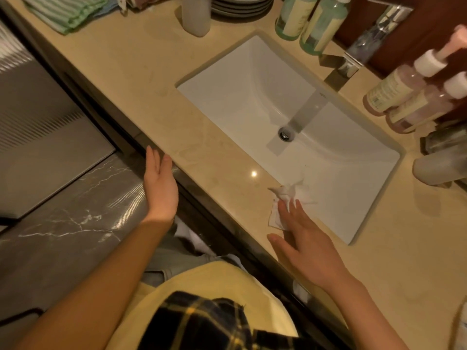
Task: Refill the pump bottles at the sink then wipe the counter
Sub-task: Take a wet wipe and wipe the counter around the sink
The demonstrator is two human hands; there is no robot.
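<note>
1 crumpled white tissue (290,192) on beige stone counter (202,137), lower centre | right hand (305,238): fingers spread on it | left hand (159,188): fingers together, empty

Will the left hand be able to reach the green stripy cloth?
Probably yes: the left hand is open and holds nothing, and the counter between it and the green stripy cloth lies bare.
</note>
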